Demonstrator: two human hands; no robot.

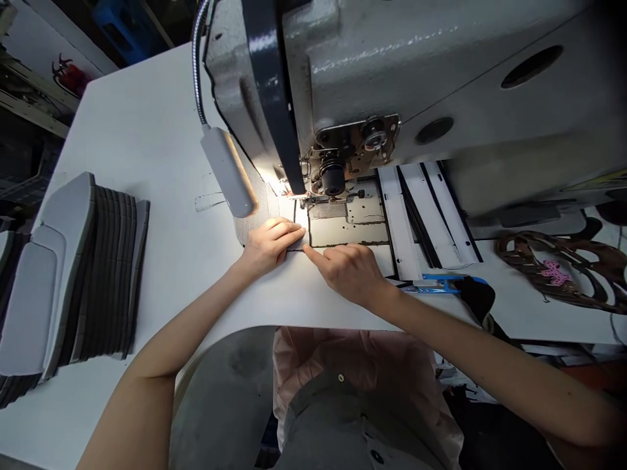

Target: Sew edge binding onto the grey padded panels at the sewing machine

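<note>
A grey fabric panel [249,224] lies on the sewing machine's bed, its far part beneath the lit presser foot [301,197]. My left hand [273,243] presses on the panel's near right part, fingers together and pointing right. Just right of it, my right hand [349,271] rests at the panel's near corner with the index finger stretched out to the edge and the other fingers curled. Nothing shows inside the right hand.
The sewing machine [353,72] and its lamp [228,173] overhang the work. Stacked grey panels [105,267] stand at the left. White and black strips [421,215], blue-handled snips [441,283] and a brown hair clip [533,267] lie at the right.
</note>
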